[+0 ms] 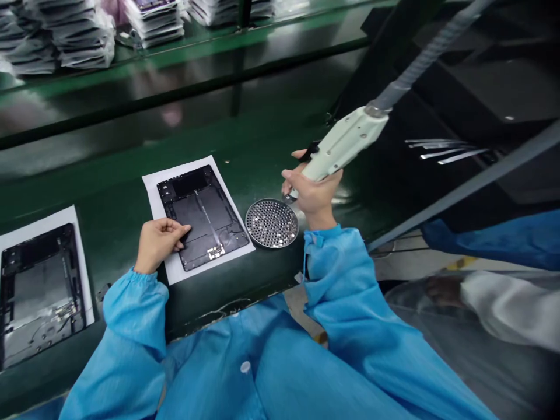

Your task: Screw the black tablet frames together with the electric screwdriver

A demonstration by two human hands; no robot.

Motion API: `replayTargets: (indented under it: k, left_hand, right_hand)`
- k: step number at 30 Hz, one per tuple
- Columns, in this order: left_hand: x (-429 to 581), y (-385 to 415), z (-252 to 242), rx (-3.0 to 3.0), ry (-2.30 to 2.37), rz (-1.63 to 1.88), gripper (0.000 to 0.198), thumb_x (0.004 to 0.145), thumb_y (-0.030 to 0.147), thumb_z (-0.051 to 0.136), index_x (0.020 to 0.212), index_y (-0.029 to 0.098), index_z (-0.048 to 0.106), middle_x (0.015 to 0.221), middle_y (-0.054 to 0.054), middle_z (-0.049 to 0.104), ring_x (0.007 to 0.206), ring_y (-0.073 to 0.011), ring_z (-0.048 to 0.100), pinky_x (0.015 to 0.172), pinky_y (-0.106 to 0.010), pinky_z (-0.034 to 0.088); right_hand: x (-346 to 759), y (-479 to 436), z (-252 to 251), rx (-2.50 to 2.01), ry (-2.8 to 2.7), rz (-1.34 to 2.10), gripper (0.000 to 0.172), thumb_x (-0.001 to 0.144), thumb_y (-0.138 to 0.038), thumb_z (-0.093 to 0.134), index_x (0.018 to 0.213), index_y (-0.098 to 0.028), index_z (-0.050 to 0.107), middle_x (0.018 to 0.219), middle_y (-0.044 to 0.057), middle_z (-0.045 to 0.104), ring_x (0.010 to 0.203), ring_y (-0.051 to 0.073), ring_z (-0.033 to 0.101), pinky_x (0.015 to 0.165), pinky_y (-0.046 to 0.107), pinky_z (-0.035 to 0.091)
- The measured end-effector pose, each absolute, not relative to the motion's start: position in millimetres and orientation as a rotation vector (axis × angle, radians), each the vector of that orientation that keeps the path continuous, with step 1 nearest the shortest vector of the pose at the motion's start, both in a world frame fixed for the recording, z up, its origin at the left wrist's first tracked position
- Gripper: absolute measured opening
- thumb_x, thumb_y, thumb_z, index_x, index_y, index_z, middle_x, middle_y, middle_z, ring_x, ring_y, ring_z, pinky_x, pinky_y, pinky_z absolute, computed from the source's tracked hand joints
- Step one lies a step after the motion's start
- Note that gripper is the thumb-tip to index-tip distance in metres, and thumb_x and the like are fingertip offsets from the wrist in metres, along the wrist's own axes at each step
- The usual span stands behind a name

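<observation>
Near the front edge of the green bench [131,192], the left hand [158,242] presses flat fingers on the dark tablet housing [202,214]. Right hand [311,189] grips the pale power screwdriver [345,143]; its tip is hidden above the round screw tray [272,223].

Two frames on sheets along the bench

One frame [202,216] lies on a paper sheet [175,273] at the bench [262,151] middle; a round dish [272,223] sits just right of it, a second frame [39,291] lies far left, stacks [83,41] behind.
</observation>
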State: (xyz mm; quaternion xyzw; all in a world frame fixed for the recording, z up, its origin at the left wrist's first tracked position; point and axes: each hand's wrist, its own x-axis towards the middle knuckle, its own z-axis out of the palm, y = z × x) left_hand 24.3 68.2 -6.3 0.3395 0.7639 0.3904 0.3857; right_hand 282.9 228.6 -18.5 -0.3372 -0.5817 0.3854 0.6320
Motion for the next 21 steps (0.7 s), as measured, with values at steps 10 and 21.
replayTargets:
  k: [10,21]
  left_hand:
    - [22.0,67.7,-8.2,0.872,1.930,1.006,0.023,0.063,0.030,0.079,0.064,0.013,0.064,0.044,0.000,0.060,0.037,-0.0081,0.052,0.038,-0.015,0.043]
    - [23.6,68.0,-5.2,0.866,1.938,0.998,0.022,0.063,0.030,0.079,0.064,0.013,0.064,0.044,0.001,0.059,0.037,-0.0074,0.051,0.038,-0.014,0.043]
  right_hand:
    - [282.1,227.2,-18.1,-0.807,-1.409,0.879,0.022,0.070,-0.024,0.071,0.087,-0.021,0.058,0.046,-0.008,0.053,0.035,0.011,0.048,0.041,0.028,0.045]
    - [281.2,225.0,-16.5,-0.810,-1.413,0.884,0.020,0.069,-0.018,0.067,0.086,-0.021,0.059,0.045,-0.009,0.053,0.035,0.011,0.048,0.042,0.028,0.046]
